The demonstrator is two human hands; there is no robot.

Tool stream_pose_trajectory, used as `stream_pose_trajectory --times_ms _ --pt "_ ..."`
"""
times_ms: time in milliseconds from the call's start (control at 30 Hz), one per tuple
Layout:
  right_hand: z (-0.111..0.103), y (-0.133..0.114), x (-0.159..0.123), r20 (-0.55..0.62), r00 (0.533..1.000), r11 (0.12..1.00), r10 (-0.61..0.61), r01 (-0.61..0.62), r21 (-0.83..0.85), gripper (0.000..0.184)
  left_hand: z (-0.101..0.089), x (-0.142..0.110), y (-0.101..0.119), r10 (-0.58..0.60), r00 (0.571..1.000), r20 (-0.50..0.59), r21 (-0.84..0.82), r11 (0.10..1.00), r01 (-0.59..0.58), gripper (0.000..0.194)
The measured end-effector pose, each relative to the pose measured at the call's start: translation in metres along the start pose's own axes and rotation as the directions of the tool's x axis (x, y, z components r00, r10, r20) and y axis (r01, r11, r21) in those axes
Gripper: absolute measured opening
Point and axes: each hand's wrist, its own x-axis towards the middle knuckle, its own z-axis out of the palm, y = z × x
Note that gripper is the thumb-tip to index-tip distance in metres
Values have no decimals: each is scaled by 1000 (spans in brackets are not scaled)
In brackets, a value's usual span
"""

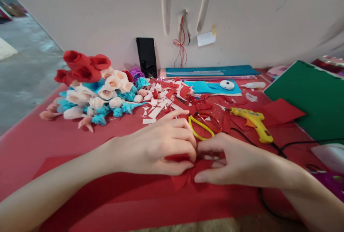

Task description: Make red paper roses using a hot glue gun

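Observation:
My left hand (pixel 172 146) is closed over a small piece of red paper (pixel 181 181), thumb and fingertips pressed on it. Close beside it, my right hand (pixel 228 160) has its thumb and curled fingers around the right side of the same piece; its fingertips are partly hidden. Under both hands lies a larger red sheet (pixel 113 185). Scissors with yellow handles (pixel 201 128) rest just beyond my fingers, next to another pair with red handles (pixel 215 121). A yellow glue gun (pixel 254 121) lies to the right of them, its nozzle pointing left.
Handmade red, cream and blue flowers (pixel 99 88) are heaped at the left. Red and white scraps (pixel 169 95) cover the middle back. A black phone (pixel 146 57) leans on the wall. A green board (pixel 309 95) stands at right; a black cord (pixel 298 143) runs across the table (pixel 27 142).

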Motion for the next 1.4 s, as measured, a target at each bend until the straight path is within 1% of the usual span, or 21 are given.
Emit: stream_pose_trajectory --times_ms 100,233,400,467,600,733,800,867,933,1033,1167,1400 --pt "3 0 0 -26 999 1000 18 -18 2 24 -1 -1 -1 -8 999 -42 7 1000 8 10" --pt "2 -1 -1 -72 997 997 2 -8 -79 24 -3 -3 -1 -7 997 -78 17 1000 8 10" --pt "-2 -4 -3 -95 995 989 -41 27 -144 26 -7 -4 2 31 995 -94 23 999 -29 10" --pt "-3 -4 -4 -97 994 986 -41 25 -164 29 -9 -4 3 40 994 -98 29 999 -37 10" --pt "-3 -4 -6 -77 997 984 -28 14 -176 30 -10 -5 3 40 997 -70 42 998 -37 9" --pt "-3 -4 -6 -87 996 981 -25 8 -192 32 -8 -6 2 28 996 -79 37 999 -25 10" --pt "-3 -4 -6 -95 995 980 -28 8 -199 32 -7 -7 2 22 997 -78 21 1000 -20 11" --pt "-3 -4 -6 -77 997 980 -23 8 -197 32 -6 -6 2 11 997 -78 -8 1000 -11 12" --pt "-4 -5 -6 -71 997 979 -25 10 -202 32 -6 -6 2 -7 996 -85 -61 998 2 12" --pt "-5 -5 -6 -95 994 977 -57 36 -211 30 -5 -5 1 -39 995 -91 -156 987 25 12" --pt "-8 -7 -8 -51 995 978 -81 70 -195 26 -3 -4 2 -74 994 -80 -223 973 55 15" --pt "-13 -6 -7 11 993 965 -115 114 -234 28 -1 -4 5 -125 991 -45 -303 947 106 20"
